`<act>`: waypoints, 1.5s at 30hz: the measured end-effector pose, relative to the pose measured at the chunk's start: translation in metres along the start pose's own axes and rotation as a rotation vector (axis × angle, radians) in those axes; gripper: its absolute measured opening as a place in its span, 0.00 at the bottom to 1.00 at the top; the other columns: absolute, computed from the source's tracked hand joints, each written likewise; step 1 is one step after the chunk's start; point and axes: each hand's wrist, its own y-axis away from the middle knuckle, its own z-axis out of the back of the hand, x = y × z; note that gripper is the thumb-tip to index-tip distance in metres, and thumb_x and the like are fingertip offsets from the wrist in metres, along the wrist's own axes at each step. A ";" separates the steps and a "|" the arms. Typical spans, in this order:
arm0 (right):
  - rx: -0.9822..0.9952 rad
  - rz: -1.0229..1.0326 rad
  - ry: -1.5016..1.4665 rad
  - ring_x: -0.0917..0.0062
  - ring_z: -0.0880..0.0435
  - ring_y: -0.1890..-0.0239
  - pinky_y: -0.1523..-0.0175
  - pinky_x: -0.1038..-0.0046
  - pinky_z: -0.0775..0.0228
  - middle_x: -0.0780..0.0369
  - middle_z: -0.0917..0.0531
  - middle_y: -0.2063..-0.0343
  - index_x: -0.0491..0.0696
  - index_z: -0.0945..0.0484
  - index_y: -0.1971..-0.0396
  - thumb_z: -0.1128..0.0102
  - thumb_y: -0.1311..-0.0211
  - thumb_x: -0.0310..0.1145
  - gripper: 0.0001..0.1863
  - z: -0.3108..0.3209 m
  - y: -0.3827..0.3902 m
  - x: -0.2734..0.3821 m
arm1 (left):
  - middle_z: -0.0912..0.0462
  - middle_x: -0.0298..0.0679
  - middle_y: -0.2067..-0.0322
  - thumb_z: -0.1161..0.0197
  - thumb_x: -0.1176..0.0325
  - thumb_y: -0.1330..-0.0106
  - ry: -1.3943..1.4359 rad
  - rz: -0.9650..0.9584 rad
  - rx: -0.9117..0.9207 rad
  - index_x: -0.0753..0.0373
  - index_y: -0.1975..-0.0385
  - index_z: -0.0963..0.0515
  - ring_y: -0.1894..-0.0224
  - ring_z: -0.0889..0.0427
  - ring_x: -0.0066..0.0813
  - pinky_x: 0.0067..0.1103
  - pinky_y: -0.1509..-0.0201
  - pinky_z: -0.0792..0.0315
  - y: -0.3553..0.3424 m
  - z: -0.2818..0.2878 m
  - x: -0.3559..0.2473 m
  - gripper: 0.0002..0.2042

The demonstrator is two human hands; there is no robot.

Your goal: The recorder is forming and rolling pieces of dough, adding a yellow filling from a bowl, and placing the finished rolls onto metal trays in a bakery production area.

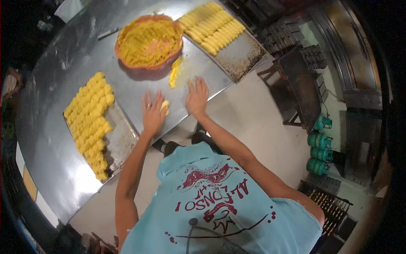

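My left hand lies on the metal table with its fingers stretched out. A small piece of yellow dough shows beside its thumb; part of it may be hidden under the hand. To the right, my right hand rests on the tabletop near the edge, fingers extended and no object visible in it. Just beyond the hands is a streak of bright yellow paste. Behind that stands a reddish, scalloped bowl holding a yellow mass. On the left, a baking tray carries closely packed yellow dough balls.
At the far right of the table, another baking tray bears rows of yellow dough sticks. A thin tool lies left of the bowl. Off the table are a dark stand, several green gas cylinders and a rack.
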 end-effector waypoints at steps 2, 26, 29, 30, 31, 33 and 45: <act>0.014 0.007 -0.029 0.51 0.39 0.31 0.29 0.50 0.49 0.50 0.32 0.36 0.49 0.24 0.43 0.44 0.49 0.26 0.28 0.005 -0.007 0.003 | 0.37 0.39 0.29 0.38 0.60 0.34 0.120 -0.001 0.148 0.63 0.38 0.29 0.25 0.51 0.57 0.55 0.25 0.61 0.007 0.001 -0.011 0.26; 1.051 -0.870 -1.431 0.73 0.19 0.57 0.48 0.66 0.27 0.62 0.18 0.61 0.46 0.22 0.58 0.41 0.35 0.33 0.10 0.013 0.040 0.069 | 0.21 0.53 0.61 0.41 0.75 0.41 -0.237 0.711 -0.181 0.67 0.62 0.20 0.55 0.23 0.56 0.43 0.50 0.28 0.247 0.169 0.071 0.09; 0.922 -0.960 -1.361 0.74 0.19 0.60 0.56 0.68 0.24 0.62 0.18 0.64 0.46 0.21 0.58 0.39 0.37 0.33 0.11 0.045 0.048 0.090 | 0.22 0.51 0.61 0.36 0.79 0.46 -0.150 0.612 -0.374 0.67 0.61 0.21 0.58 0.23 0.51 0.37 0.56 0.27 0.227 0.187 0.052 0.12; 0.833 -1.074 -1.347 0.74 0.18 0.60 0.57 0.68 0.24 0.62 0.19 0.64 0.45 0.21 0.59 0.39 0.38 0.34 0.11 0.053 0.048 0.088 | 0.20 0.48 0.58 0.37 0.79 0.44 0.064 0.730 -0.362 0.67 0.61 0.21 0.56 0.21 0.48 0.36 0.56 0.26 0.209 0.203 0.034 0.10; 0.753 -1.083 -1.329 0.74 0.18 0.61 0.57 0.69 0.23 0.61 0.18 0.64 0.44 0.21 0.59 0.38 0.38 0.34 0.11 0.058 0.041 0.075 | 0.20 0.47 0.57 0.38 0.78 0.41 0.275 0.791 -0.438 0.66 0.59 0.22 0.54 0.20 0.45 0.35 0.56 0.24 0.191 0.213 0.015 0.10; 0.548 -0.931 -1.191 0.75 0.18 0.60 0.56 0.69 0.23 0.61 0.18 0.63 0.42 0.20 0.58 0.37 0.38 0.34 0.12 0.057 0.027 0.027 | 0.20 0.46 0.55 0.39 0.77 0.38 0.509 0.816 -0.462 0.65 0.57 0.23 0.53 0.19 0.43 0.33 0.56 0.23 0.170 0.209 0.007 0.10; 0.085 -0.103 0.006 0.48 0.26 0.45 0.38 0.55 0.35 0.44 0.23 0.47 0.46 0.17 0.53 0.37 0.47 0.30 0.19 0.038 -0.163 -0.123 | 0.23 0.47 0.50 0.39 0.71 0.32 1.593 1.000 -0.136 0.65 0.42 0.32 0.50 0.20 0.38 0.30 0.48 0.23 0.008 0.112 -0.034 0.20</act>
